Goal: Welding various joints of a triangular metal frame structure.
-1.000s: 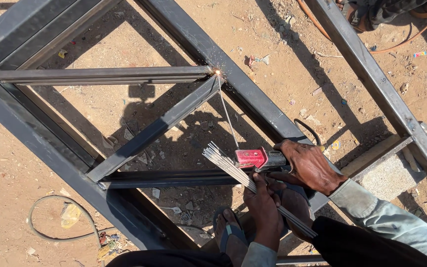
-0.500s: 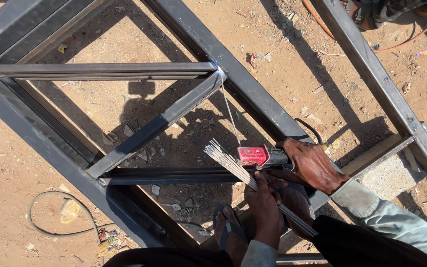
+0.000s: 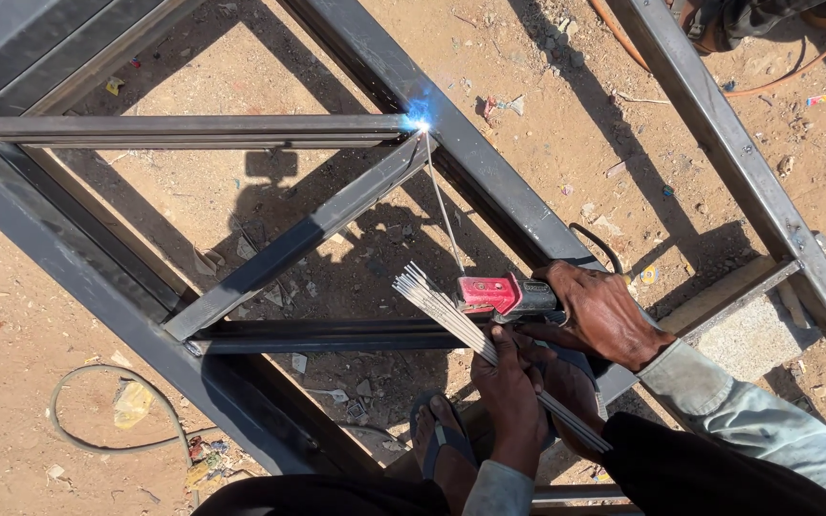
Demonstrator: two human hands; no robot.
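Observation:
My right hand point(image 3: 606, 313) grips a red electrode holder point(image 3: 491, 293). A thin welding rod point(image 3: 444, 205) runs from it up to a joint of the dark steel frame point(image 3: 489, 177), where a bright blue-white arc point(image 3: 421, 122) glows. My left hand point(image 3: 513, 397) is closed around a bundle of spare welding rods point(image 3: 442, 308) that fans out toward the upper left, just below the holder. A horizontal bar point(image 3: 184, 126) and a diagonal bar point(image 3: 289, 244) meet at the lit joint.
Sandy ground with litter lies under the frame. A grey cable loop point(image 3: 97, 420) curls at lower left. A sandalled foot point(image 3: 437, 444) rests by the lower bar. A concrete block point(image 3: 752, 334) props another steel bar point(image 3: 719, 134) at right, and orange cable point(image 3: 767, 81) runs at top right.
The rod tip has returned to the joint and the arc now burns bright blue-white; half a second ago no spark showed there. Both hands stay nearly in place.

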